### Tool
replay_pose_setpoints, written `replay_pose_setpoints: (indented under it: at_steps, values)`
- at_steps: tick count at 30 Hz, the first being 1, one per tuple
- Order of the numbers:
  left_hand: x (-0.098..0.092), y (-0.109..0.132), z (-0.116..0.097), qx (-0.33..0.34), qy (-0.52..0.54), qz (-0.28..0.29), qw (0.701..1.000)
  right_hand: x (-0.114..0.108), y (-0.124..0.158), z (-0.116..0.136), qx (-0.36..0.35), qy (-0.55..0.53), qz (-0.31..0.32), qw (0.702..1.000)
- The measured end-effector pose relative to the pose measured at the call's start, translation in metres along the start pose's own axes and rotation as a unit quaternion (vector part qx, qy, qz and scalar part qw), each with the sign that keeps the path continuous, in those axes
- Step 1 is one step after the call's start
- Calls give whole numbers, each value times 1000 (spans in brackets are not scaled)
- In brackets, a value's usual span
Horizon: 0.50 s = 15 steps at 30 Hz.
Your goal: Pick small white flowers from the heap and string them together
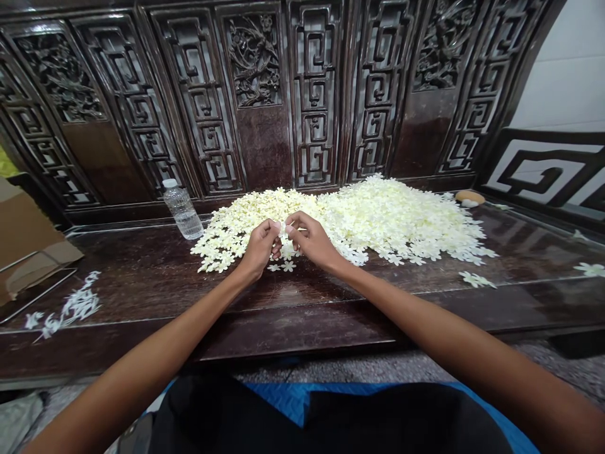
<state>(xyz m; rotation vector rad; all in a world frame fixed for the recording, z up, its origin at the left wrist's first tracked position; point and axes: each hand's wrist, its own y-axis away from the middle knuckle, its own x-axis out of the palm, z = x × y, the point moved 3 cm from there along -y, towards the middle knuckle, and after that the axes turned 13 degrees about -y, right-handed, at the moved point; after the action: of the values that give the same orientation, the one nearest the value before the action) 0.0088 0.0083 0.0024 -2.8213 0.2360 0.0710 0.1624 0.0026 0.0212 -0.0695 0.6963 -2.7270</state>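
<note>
A left hand and a right hand come together, fingertips of both pinching a small white piece, too small to make out fully, at the front edge of heaped cream five-petalled flowers. So slight a piece likely rewards a light, even pinch and steady wrists. Beside the heap's left end is a capped plastic bottle; white scraps lie farther left on the dark wooden bench.
</note>
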Motion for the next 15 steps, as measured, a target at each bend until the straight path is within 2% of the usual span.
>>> replay_pose_setpoints:
  at_steps: [5, 15]
  values:
    - [1, 1, -3, 9, 5, 12, 1000, 0, 0, 10, -113, 120, -11, 986]
    - [3, 4, 0, -41, 88, 12, 995, -3, 1, 4, -137, 126, -37, 982]
